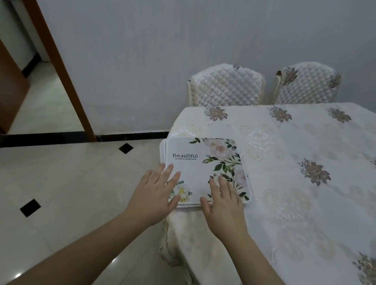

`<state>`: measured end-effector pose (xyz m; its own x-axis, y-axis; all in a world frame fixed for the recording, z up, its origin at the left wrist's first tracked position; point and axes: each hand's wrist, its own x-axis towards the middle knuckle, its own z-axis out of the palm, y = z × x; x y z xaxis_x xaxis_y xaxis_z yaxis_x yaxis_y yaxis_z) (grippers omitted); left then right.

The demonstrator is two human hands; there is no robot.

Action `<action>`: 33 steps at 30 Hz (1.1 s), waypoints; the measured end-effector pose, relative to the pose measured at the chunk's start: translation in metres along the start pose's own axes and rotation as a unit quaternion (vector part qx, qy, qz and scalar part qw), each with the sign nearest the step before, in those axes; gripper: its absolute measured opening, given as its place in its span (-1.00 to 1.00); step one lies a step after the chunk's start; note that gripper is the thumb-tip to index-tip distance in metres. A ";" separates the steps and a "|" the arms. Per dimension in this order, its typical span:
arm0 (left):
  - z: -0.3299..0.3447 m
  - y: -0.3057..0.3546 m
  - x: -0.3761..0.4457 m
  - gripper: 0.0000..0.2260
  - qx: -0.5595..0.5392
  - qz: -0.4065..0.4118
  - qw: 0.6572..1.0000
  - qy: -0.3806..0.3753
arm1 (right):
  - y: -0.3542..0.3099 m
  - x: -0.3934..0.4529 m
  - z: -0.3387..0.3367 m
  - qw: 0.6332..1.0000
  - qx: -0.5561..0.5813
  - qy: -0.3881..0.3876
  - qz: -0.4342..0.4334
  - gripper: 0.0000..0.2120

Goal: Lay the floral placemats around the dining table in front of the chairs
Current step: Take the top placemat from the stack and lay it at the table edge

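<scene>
A stack of several white floral placemats (206, 162), the top one printed "Beautiful", lies on the left end of the dining table (308, 197) and overhangs its edge a little. My left hand (156, 191) rests flat on the stack's near left corner, fingers spread. My right hand (224, 202) lies flat on the near right part of the top mat, fingers together. Neither hand grips anything. Two quilted white chairs (227, 86) (309, 83) stand at the table's far side against the wall.
A cream floral tablecloth (190, 252) covers the table and hangs down its sides. The floor (42, 181) to the left is pale tile with small black squares. A brown door frame (56, 54) and open doorway are at the far left.
</scene>
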<state>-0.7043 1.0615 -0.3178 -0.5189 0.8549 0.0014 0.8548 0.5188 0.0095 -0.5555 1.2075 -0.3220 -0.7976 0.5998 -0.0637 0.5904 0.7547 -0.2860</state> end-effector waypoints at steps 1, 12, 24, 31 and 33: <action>0.006 -0.002 0.007 -0.44 0.001 0.001 1.000 -0.006 | 0.003 0.008 0.005 1.000 -0.001 -0.006 0.002 -0.42; 0.060 -0.029 0.068 -0.45 -0.022 -0.036 0.996 -0.082 | 0.032 0.100 0.041 0.997 0.012 -0.064 0.047 -0.39; 0.110 -0.035 0.092 -0.41 -0.075 -0.075 0.983 -0.150 | 0.090 0.139 0.069 0.985 -0.035 -0.067 0.158 -0.28; 0.116 -0.026 0.097 -0.42 -0.152 -0.103 0.976 -0.117 | 0.103 0.138 0.074 0.973 0.045 -0.068 0.218 -0.10; 0.118 -0.023 0.097 -0.43 -0.174 -0.087 0.976 -0.102 | 0.102 0.137 0.074 0.975 0.057 -0.039 0.211 -0.13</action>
<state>-0.7731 1.1330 -0.4358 -0.6135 0.7559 -0.2287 0.6811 0.6530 0.3313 -0.6137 1.3469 -0.4305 -0.4964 0.8253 -0.2694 0.8539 0.4081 -0.3231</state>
